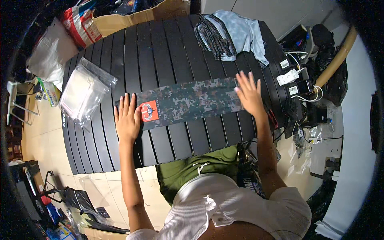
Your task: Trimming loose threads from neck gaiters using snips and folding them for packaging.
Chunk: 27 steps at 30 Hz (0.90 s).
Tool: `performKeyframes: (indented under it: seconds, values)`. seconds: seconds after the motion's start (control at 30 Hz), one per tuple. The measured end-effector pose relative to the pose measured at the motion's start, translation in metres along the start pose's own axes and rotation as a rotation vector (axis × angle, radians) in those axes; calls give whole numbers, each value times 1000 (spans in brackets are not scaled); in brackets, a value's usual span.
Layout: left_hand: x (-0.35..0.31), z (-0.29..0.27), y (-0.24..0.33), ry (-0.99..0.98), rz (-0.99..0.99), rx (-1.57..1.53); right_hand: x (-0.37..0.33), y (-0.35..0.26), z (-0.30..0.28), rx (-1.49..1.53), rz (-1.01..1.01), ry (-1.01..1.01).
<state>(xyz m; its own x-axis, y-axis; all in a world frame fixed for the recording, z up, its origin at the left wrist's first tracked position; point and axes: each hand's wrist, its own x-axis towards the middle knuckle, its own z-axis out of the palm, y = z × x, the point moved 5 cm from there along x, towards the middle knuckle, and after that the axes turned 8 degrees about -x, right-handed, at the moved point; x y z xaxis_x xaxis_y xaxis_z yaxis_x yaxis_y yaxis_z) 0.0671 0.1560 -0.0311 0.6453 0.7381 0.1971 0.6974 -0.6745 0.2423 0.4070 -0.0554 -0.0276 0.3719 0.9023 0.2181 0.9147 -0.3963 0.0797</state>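
A long, flat piece of dark digital-camouflage cloth (196, 99) lies stretched sideways across the black slatted table (160, 146). Near its left end is an orange-red square patch (149, 111) with a round dark and white emblem. My left hand (128, 116) rests flat over the left end, its thumb beside the patch. At the other end, my right hand (249, 94) lies with fingers spread and its fingertips on the cloth. Neither hand grips anything. Whether the cloth is a single layer or a tube, I cannot tell.
Clear plastic bags (86, 92) lie on the table's left side. Folded light blue and dark patterned cloths (236, 34) sit at the far right. White cables and a white adapter (288, 77) are along the right edge. A cardboard box (140, 18) stands behind the table.
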Motion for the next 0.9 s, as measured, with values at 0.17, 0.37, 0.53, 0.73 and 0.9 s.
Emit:
performKeyframes:
  seconds: [0.17,0.37,0.53,0.73,0.9]
  values:
    - [-9,-16,0,190,-78,-253,-22,32,-28,127,393,380]
    - [-10,-21,86,404,-32,-780,-33,30,-3,237,626,-10]
    - [8,27,174,-28,-6,-1424,-23,27,-6,262,366,64]
    - [15,44,201,-410,-529,-2123,-22,-90,-84,688,326,257]
    - [37,41,195,-402,-620,-2119,-60,-153,-89,1307,173,220]
